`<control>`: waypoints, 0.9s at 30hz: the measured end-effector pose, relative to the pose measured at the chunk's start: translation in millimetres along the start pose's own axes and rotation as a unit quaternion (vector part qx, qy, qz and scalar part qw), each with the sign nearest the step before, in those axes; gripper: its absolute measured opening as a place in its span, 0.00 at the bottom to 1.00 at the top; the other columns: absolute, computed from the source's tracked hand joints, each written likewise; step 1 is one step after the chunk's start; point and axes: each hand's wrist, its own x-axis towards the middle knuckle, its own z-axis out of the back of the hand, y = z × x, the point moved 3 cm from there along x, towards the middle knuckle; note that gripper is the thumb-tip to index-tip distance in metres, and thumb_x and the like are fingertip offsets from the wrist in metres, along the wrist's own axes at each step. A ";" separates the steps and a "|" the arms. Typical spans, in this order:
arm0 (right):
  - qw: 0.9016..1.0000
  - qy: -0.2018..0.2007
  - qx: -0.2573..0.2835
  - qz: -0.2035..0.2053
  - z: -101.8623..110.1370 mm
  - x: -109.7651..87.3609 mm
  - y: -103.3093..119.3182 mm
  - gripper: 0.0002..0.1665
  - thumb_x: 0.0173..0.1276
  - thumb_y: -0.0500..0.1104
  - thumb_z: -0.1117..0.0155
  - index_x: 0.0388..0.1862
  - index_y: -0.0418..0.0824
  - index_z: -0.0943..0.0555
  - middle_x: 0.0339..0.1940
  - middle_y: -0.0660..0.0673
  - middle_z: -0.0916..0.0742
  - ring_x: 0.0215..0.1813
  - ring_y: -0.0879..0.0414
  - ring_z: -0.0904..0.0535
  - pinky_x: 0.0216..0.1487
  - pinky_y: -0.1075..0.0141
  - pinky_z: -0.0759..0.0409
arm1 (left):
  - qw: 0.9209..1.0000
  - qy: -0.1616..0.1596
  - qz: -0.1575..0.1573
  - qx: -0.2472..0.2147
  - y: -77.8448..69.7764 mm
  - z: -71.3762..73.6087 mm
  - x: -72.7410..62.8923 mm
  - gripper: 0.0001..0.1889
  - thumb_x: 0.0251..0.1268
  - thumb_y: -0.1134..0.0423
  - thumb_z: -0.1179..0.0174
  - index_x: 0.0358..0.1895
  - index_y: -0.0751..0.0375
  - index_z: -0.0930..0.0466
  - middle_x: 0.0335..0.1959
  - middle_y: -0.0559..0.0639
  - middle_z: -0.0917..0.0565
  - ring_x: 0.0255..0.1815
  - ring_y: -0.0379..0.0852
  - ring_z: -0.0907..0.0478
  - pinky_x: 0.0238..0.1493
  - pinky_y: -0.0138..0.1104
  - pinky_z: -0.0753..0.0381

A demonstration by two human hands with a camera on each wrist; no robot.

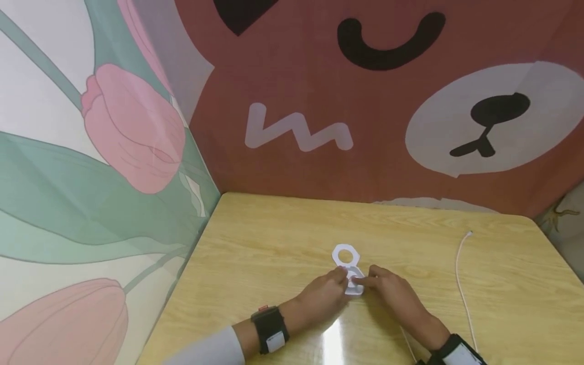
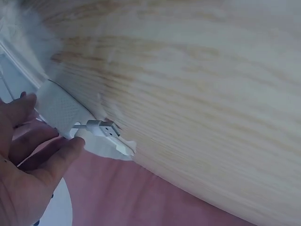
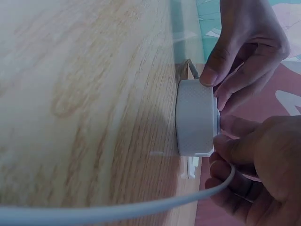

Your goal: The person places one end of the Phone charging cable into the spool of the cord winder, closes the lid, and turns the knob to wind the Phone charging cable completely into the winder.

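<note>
A small white case (image 1: 354, 289) with a ring-shaped lid (image 1: 339, 261) standing open stays on the table between the hands. My left hand (image 1: 321, 299) grips its left side; in the right wrist view the thumb presses the textured side wall of the case (image 3: 194, 117). Opposite, my right hand (image 1: 399, 296) reaches its fingertips into the case and pinches a white cable (image 3: 141, 209) at its edge. In the left wrist view, a USB plug (image 2: 103, 128) sticks out beside the case, near the left fingers (image 2: 70, 153). The inside is partly hidden by fingers.
Farther right on the wood-grain table (image 1: 255, 228), a stretch of white cable (image 1: 461, 284) runs from a small plug end (image 1: 470, 233) toward the right wrist. A printed curtain (image 1: 296, 167) hangs behind the table, another printed cloth on the left.
</note>
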 end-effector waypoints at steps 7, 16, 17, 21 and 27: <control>0.999 -0.028 0.002 0.037 -1.7 -4.0 0.3 0.37 0.50 0.19 0.32 0.50 0.54 0.09 0.31 0.61 0.29 0.30 0.71 0.40 0.25 0.78 0.38 | 1.000 0.000 0.011 -0.009 -2.9 -1.5 2.2 0.15 0.68 0.52 0.33 0.49 0.58 0.13 0.44 0.46 0.18 0.47 0.37 0.21 0.46 0.16 0.19; 0.990 -0.064 -0.068 0.103 -5.8 -3.3 -4.8 0.38 0.47 0.19 0.28 0.52 0.53 0.10 0.32 0.57 0.29 0.30 0.68 0.40 0.23 0.81 0.38 | 0.998 -0.013 0.017 -0.065 -0.2 -2.1 2.2 0.10 0.69 0.55 0.34 0.46 0.56 0.14 0.41 0.44 0.19 0.44 0.36 0.23 0.42 0.16 0.20; 0.990 -0.066 -0.066 0.110 -6.1 -3.5 -5.0 0.38 0.47 0.19 0.27 0.53 0.52 0.10 0.32 0.57 0.29 0.30 0.68 0.40 0.23 0.81 0.38 | 0.997 -0.016 0.016 -0.069 0.0 -3.4 2.2 0.11 0.70 0.54 0.35 0.46 0.56 0.14 0.40 0.44 0.19 0.43 0.36 0.23 0.43 0.16 0.20; 0.989 -0.068 -0.050 0.122 -6.3 -3.4 -4.8 0.37 0.47 0.19 0.28 0.53 0.51 0.10 0.32 0.57 0.28 0.31 0.69 0.39 0.24 0.81 0.37 | 0.997 -0.021 0.015 -0.068 0.2 -7.0 3.2 0.14 0.73 0.49 0.38 0.47 0.55 0.13 0.39 0.43 0.18 0.44 0.36 0.23 0.43 0.17 0.19; 0.992 -0.067 -0.043 0.101 -5.0 -1.5 -5.8 0.33 0.49 0.22 0.24 0.50 0.51 0.10 0.33 0.57 0.23 0.33 0.69 0.34 0.27 0.80 0.30 | 0.994 -0.016 0.035 -0.103 0.2 -8.2 2.7 0.14 0.68 0.55 0.32 0.51 0.57 0.16 0.45 0.46 0.18 0.51 0.39 0.20 0.53 0.19 0.19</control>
